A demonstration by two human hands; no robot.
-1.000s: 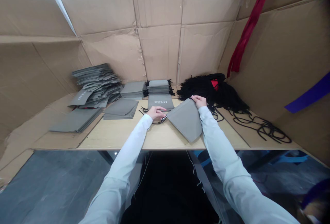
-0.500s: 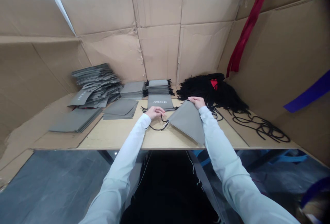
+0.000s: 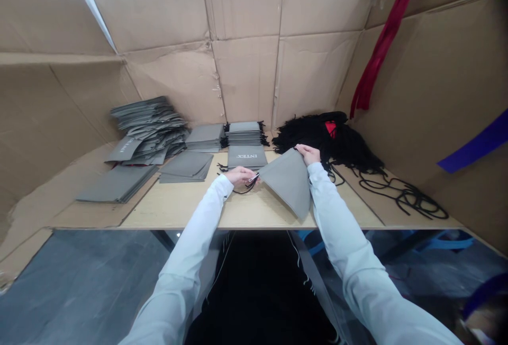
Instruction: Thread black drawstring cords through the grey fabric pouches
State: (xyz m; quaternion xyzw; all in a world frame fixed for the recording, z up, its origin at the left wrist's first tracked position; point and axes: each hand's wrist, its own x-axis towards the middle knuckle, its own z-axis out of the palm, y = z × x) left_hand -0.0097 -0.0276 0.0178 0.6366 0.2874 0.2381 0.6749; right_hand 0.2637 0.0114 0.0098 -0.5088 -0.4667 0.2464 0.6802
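Note:
A flat grey fabric pouch (image 3: 289, 183) lies on the wooden table (image 3: 254, 212) in front of me, turned cornerwise. My right hand (image 3: 307, 153) pinches its far corner. My left hand (image 3: 240, 175) is closed at the pouch's left corner on a black cord (image 3: 243, 190) and a small shiny tool I cannot make out. The cord loops on the table just below that hand. A grey pouch printed INTEX (image 3: 246, 157) tops a stack just behind my hands.
Stacks of grey pouches (image 3: 148, 130) cover the table's left and back. A heap of black cords (image 3: 333, 141) lies at the back right, strands trailing right. Cardboard walls enclose the table; a red strap (image 3: 377, 54) hangs at right. The table's front edge is close to me.
The pouch's near corner has lifted and shifted slightly. My left hand moved back to the pouch's left corner, drawing the cord loop in smaller.

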